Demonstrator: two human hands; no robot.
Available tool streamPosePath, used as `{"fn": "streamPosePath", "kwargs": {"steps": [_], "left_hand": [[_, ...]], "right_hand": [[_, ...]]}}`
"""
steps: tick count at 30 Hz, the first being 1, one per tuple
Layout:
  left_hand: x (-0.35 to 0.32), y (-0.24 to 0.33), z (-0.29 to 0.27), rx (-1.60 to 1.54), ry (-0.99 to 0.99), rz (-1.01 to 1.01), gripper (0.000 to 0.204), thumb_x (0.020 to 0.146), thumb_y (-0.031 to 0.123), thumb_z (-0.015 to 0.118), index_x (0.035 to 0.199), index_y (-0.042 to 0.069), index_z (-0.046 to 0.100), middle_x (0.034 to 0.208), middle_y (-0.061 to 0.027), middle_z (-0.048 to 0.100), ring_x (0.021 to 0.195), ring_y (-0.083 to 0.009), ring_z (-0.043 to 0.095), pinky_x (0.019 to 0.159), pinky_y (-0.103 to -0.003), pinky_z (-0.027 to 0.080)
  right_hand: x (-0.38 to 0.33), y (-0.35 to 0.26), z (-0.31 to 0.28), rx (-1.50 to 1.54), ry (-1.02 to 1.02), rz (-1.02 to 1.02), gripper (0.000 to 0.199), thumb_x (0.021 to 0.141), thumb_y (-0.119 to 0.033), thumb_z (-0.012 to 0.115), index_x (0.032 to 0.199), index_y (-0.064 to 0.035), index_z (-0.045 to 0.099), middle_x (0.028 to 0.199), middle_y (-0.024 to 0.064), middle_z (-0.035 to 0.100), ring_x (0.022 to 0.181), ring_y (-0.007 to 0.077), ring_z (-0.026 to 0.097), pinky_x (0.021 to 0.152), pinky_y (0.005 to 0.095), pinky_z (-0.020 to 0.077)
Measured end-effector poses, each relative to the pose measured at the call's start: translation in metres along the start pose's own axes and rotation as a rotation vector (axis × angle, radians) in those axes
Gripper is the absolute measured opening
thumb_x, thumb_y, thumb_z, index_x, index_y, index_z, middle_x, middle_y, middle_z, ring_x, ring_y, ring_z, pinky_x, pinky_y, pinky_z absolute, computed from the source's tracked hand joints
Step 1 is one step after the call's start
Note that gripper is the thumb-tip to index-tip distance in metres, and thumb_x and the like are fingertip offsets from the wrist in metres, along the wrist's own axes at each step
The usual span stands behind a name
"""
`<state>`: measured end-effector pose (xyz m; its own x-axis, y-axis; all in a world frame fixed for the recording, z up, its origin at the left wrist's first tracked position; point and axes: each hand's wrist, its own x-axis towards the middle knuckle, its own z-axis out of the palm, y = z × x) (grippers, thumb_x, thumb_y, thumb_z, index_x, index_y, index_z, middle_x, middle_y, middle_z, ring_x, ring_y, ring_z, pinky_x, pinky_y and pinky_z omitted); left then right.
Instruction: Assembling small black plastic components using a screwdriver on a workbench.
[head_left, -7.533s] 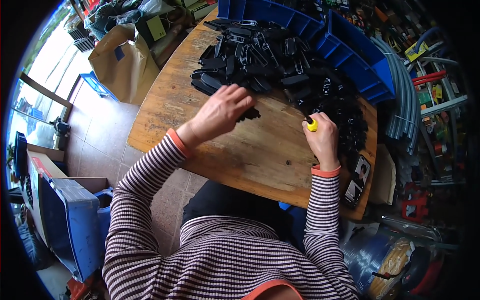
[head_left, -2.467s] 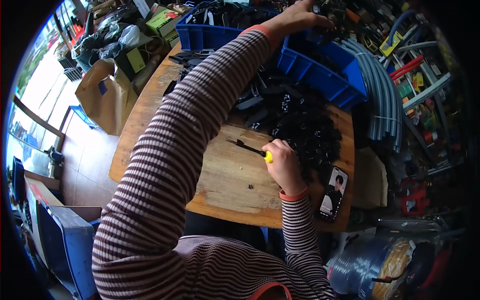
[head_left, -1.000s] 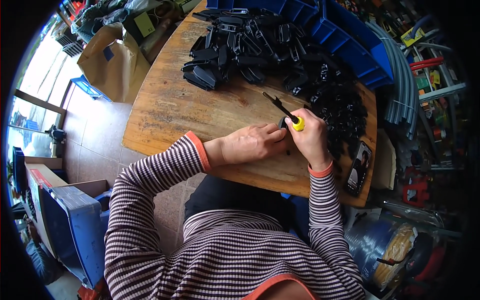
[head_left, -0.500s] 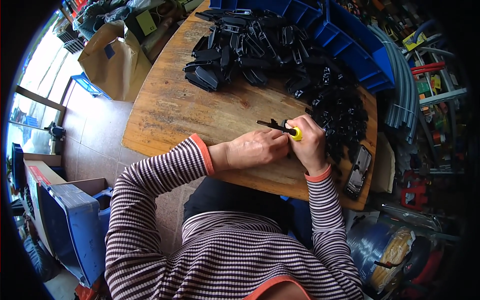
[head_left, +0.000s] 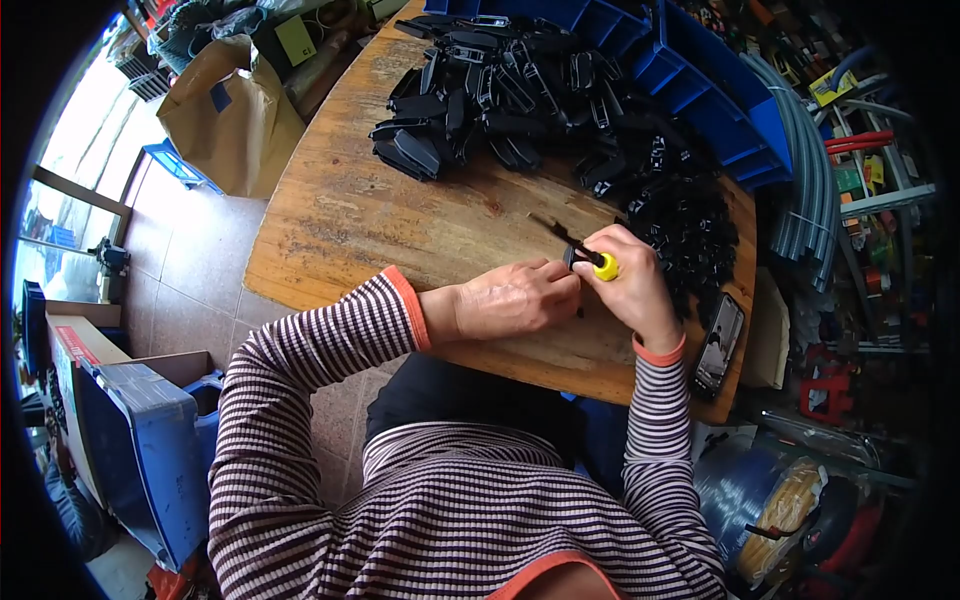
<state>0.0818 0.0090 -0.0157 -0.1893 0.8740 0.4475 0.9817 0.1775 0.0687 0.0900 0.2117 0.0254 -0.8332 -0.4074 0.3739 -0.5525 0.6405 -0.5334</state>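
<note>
Over the near part of the wooden table [head_left: 400, 230], my two hands work close together. My right hand [head_left: 632, 283] is closed around a screwdriver-like tool [head_left: 606, 266] with a yellow end and a thin dark shaft, which points up and to the left. A small black part [head_left: 571, 256] shows between the hands, near the right thumb. Beside it my left hand [head_left: 515, 297] is closed, fingertips curled and pinched; whatever they hold is mostly hidden.
Long black plastic pieces [head_left: 500, 95] are heaped at the far side, with small black clips [head_left: 685, 225] heaped on the right. Blue bins [head_left: 705, 95] stand behind them. A phone [head_left: 718, 345] lies at the right edge. Left on the floor are a paper bag [head_left: 230, 130] and blue crate [head_left: 160, 450].
My right hand has shifted slightly right and turned, so the tool's shaft now tilts more steeply upward. The left hand stays nearly in place.
</note>
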Motion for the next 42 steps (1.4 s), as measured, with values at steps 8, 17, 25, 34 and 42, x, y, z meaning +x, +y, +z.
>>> {"fn": "streamPosePath", "kwargs": {"steps": [8,17,25,34,42], "left_hand": [[0.005,-0.002,-0.001,-0.057,-0.102,-0.02,0.029,0.079,0.014,0.058,0.107,0.005,0.06,0.106,-0.0103,0.055,0.095,-0.0229,0.056,0.082,-0.032,0.051],[0.015,-0.025,0.009,-0.045,0.111,0.172,0.031,0.079,0.012,0.058,0.109,0.007,0.058,0.102,-0.0088,0.054,0.097,-0.0257,0.053,0.088,-0.039,0.045],[0.02,-0.071,-0.014,0.055,0.094,-0.394,0.033,0.076,0.006,0.059,0.109,0.008,0.06,0.1,-0.0079,0.054,0.092,-0.0236,0.055,0.079,-0.036,0.048],[0.02,-0.088,-0.021,0.191,0.094,-0.295,0.022,0.082,0.007,0.056,0.103,0.006,0.061,0.095,-0.0071,0.052,0.086,-0.0217,0.054,0.071,-0.033,0.049],[0.016,-0.007,-0.013,0.045,0.047,0.168,0.017,0.083,0.015,0.06,0.098,0.007,0.059,0.091,-0.006,0.052,0.083,-0.0194,0.055,0.07,-0.03,0.051]], "right_hand": [[0.043,-0.006,0.028,0.699,0.38,0.229,0.012,0.089,-0.011,0.067,0.093,-0.0056,0.058,0.075,0.0035,0.064,0.062,0.004,0.056,0.054,0.0198,0.0454],[0.011,0.019,-0.039,-0.003,0.454,0.462,0.01,0.085,-0.008,0.069,0.092,-0.0024,0.065,0.077,0.0066,0.066,0.063,0.0141,0.061,0.058,0.0261,0.0475],[0.005,0.041,-0.008,-0.406,0.153,0.354,0.023,0.073,-0.006,0.072,0.095,0.0006,0.066,0.089,0.0161,0.064,0.083,0.0365,0.063,0.073,0.0394,0.0509],[0.008,0.044,-0.016,-0.344,0.061,0.379,0.021,0.073,-0.005,0.073,0.092,0.0006,0.065,0.086,0.0159,0.063,0.081,0.0351,0.063,0.071,0.0395,0.0513],[0.002,0.035,-0.02,-0.104,0.282,0.328,0.017,0.076,-0.003,0.073,0.089,-0.0004,0.063,0.082,0.0142,0.065,0.076,0.0278,0.066,0.067,0.0334,0.0514]]}}
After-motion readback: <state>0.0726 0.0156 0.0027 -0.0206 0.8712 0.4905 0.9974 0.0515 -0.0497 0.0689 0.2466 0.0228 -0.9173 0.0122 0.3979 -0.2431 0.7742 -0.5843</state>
